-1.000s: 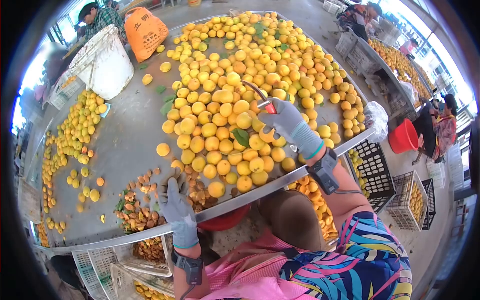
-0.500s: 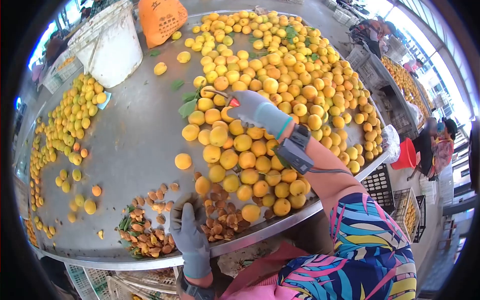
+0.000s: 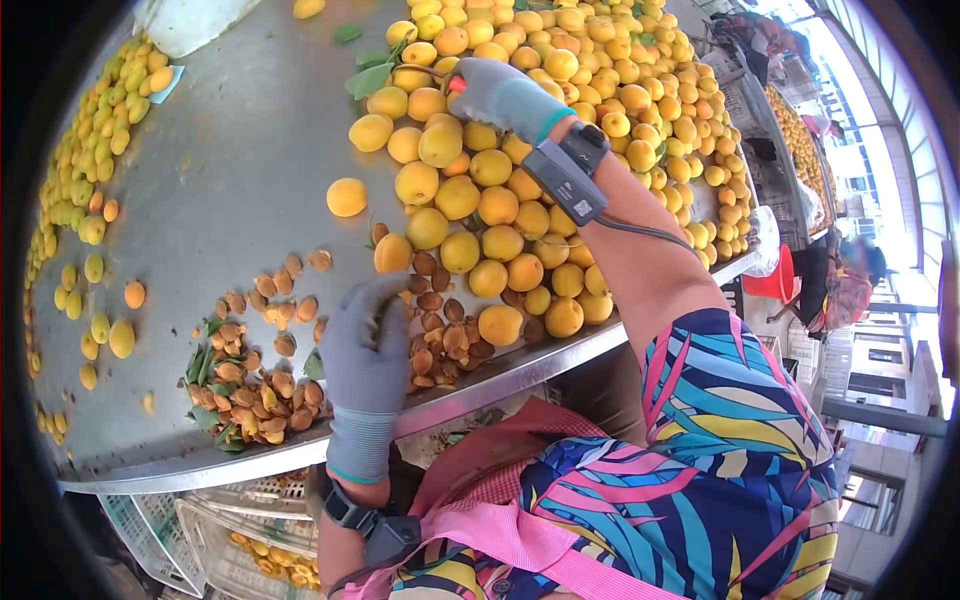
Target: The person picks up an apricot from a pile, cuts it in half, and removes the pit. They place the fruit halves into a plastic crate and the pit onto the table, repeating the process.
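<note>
My right hand, in a grey glove, is closed round the red handle of a small tool, whose thin curved metal end points left among the yellow apricots. Near the table's front edge, my left hand, gloved too, has its fingers curled beside the brown pits; whether anything is inside is hidden. Left of it lies a heap of pits and leaves. A single apricot rests on the metal above that hand.
Greenish apricots spread along the far left. A white bucket stands at the top left. Below the table's metal rim are plastic crates. A red bucket and a person are at the right.
The view has shifted, so the table's contents sit higher and further left. My right hand stays at the apricots with the tool; my left hand remains beside the pits.
</note>
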Tool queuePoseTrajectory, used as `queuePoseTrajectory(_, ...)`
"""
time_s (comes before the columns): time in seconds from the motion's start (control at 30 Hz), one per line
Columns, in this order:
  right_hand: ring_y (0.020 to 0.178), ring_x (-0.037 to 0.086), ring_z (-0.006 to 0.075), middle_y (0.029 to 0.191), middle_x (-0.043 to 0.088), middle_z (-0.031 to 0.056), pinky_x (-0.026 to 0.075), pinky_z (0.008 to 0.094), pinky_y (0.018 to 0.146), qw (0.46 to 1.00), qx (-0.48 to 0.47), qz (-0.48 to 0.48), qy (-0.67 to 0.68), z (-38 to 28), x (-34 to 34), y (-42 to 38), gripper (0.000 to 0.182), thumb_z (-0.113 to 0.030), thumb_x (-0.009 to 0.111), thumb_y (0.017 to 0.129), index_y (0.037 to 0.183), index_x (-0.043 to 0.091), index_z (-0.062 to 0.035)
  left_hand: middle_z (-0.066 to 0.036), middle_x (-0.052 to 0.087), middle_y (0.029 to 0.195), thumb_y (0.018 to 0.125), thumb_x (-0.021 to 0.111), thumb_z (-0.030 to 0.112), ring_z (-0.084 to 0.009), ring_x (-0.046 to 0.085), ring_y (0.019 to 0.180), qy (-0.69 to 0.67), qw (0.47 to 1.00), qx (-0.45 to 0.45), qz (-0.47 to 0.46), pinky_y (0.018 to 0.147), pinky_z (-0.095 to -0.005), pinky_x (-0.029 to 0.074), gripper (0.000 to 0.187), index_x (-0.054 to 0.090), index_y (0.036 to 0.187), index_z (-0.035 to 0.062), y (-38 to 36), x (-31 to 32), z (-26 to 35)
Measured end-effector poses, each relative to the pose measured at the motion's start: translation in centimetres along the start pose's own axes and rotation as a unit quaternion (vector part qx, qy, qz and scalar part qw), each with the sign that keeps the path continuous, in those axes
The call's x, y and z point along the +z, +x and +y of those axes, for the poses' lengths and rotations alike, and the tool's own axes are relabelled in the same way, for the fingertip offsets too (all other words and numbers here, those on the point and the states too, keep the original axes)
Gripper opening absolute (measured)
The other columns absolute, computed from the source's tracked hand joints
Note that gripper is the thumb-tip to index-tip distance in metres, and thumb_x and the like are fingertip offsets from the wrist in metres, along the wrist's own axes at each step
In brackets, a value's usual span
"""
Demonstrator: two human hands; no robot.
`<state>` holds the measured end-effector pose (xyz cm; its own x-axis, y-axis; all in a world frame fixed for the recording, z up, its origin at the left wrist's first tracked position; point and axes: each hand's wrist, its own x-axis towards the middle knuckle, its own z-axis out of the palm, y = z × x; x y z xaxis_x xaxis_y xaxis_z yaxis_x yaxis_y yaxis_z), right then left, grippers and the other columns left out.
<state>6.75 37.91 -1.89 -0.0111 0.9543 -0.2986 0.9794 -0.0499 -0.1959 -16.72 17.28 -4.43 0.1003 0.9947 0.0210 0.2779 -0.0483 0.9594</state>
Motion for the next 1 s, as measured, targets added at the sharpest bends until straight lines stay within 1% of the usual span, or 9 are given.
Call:
queuePoseTrajectory(0.07, 0.055, 0.058, 0.0134, 0.074, 0.059, 0.0079, 0.046, 0.0265, 0.045, 0.994, -0.015, 0.054, 0.096, 1.2, 0.0, -0.9, 0.032, -0.02, 0.061, 0.081, 0.109, 0.055, -0.0075, -0.013, 0.064, 0.106, 0.082, 0.057, 0.003, -0.0305, 0.061, 0.094, 0.09, 0.991, 0.09, -0.048, 0.081, -0.0358, 0.049, 0.026, 0.063, 0.107, 0.0064, 0.1, 0.2, -0.3)
queuePoseTrajectory(0.13, 0.057, 0.058, 0.0127, 0.078, 0.061, 0.0071, 0.047, 0.0267, 0.049, 0.942, -0.024, 0.1, 0.32, 1.3, -0.8, -4.0, 0.033, -0.017, 0.066, 0.076, 0.106, 0.058, -0.005, -0.014, 0.061, 0.112, 0.083, 0.057, 0.007, -0.0307, 0.058, 0.102, 0.154, 0.98, 0.107, -0.072, 0.087, -0.0378, 0.046, 0.028, 0.062, 0.11, 0.0066, 0.3, 0.7, -0.2)
queuePoseTrajectory(0.23, 0.056, 0.057, 0.0083, 0.079, 0.06, 0.0031, 0.044, 0.022, 0.045, 0.889, -0.056, 0.127, 0.436, 1.3, -2.0, -9.5, 0.034, -0.017, 0.065, 0.079, 0.11, 0.057, -0.0055, -0.016, 0.054, 0.125, 0.083, 0.058, 0.015, -0.0341, 0.048, 0.117, 0.284, 0.943, 0.123, -0.117, 0.098, -0.043, 0.039, 0.037, 0.057, 0.119, 0.0074, 0.5, 1.9, 0.0)
queuePoseTrajectory(0.37, 0.055, 0.056, 0.0052, 0.078, 0.059, 0.0008, 0.042, 0.0189, 0.044, 0.829, -0.051, 0.138, 0.539, 1.4, -1.8, -14.5, 0.033, -0.017, 0.063, 0.082, 0.111, 0.057, -0.0041, -0.018, 0.041, 0.138, 0.079, 0.065, 0.032, -0.04, 0.033, 0.13, 0.356, 0.907, 0.126, -0.184, 0.104, -0.0487, 0.03, 0.062, 0.045, 0.133, 0.0078, 0.8, 3.1, -0.1)
queuePoseTrajectory(0.5, 0.051, 0.054, 0.0027, 0.07, 0.059, -0.0001, 0.039, 0.0156, 0.042, 0.833, -0.075, 0.153, 0.527, 1.3, -4.0, -16.7, 0.037, -0.019, 0.066, 0.084, 0.118, 0.057, -0.0063, -0.017, 0.046, 0.131, 0.064, 0.077, 0.043, -0.0387, 0.041, 0.121, 0.368, 0.906, 0.078, -0.197, 0.102, -0.048, 0.032, 0.078, 0.049, 0.125, 0.0054, 0.6, 4.4, 2.0)
queuePoseTrajectory(0.57, 0.061, 0.053, 0.0021, 0.079, 0.055, -0.0013, 0.04, 0.0145, 0.05, 0.703, -0.103, 0.059, 0.701, 1.7, -4.3, -16.0, 0.035, -0.007, 0.062, 0.087, 0.12, 0.049, -0.0046, -0.016, 0.048, 0.128, 0.062, 0.078, 0.044, -0.0377, 0.043, 0.118, 0.386, 0.888, 0.09, -0.235, 0.1, -0.0473, 0.034, 0.076, 0.05, 0.122, 0.0061, 0.3, 4.8, 2.8)
queuePoseTrajectory(0.6, 0.05, 0.049, 0.004, 0.069, 0.052, -0.0026, 0.037, 0.0161, 0.045, 0.674, -0.157, 0.092, 0.716, 1.0, -4.0, -15.2, 0.037, -0.006, 0.063, 0.085, 0.119, 0.049, -0.0039, -0.015, 0.049, 0.125, 0.06, 0.079, 0.044, -0.0366, 0.045, 0.115, 0.399, 0.873, 0.095, -0.266, 0.099, -0.0467, 0.036, 0.075, 0.052, 0.119, 0.0069, 0.0, 4.9, 3.0)
queuePoseTrajectory(0.7, 0.052, 0.047, 0.0028, 0.07, 0.051, -0.0039, 0.038, 0.0153, 0.047, 0.655, -0.089, 0.041, 0.749, 0.9, -4.9, -18.3, 0.034, -0.006, 0.064, 0.085, 0.117, 0.051, -0.0038, -0.014, 0.051, 0.119, 0.06, 0.079, 0.04, -0.0347, 0.047, 0.109, 0.416, 0.875, 0.102, -0.225, 0.095, -0.0451, 0.039, 0.062, 0.057, 0.11, 0.011, -0.7, 5.2, 3.1)
queuePoseTrajectory(1.0, 0.05, 0.046, 0.0033, 0.071, 0.051, -0.0026, 0.036, 0.0161, 0.045, 0.609, -0.11, 0.045, 0.784, 2.6, -2.8, -18.5, 0.031, -0.008, 0.063, 0.087, 0.116, 0.052, -0.0055, -0.009, 0.056, 0.104, 0.063, 0.067, 0.017, -0.032, 0.052, 0.099, 0.479, 0.827, 0.125, -0.264, 0.09, -0.0411, 0.041, 0.025, 0.066, 0.088, 0.014, -0.8, 4.1, 2.2)
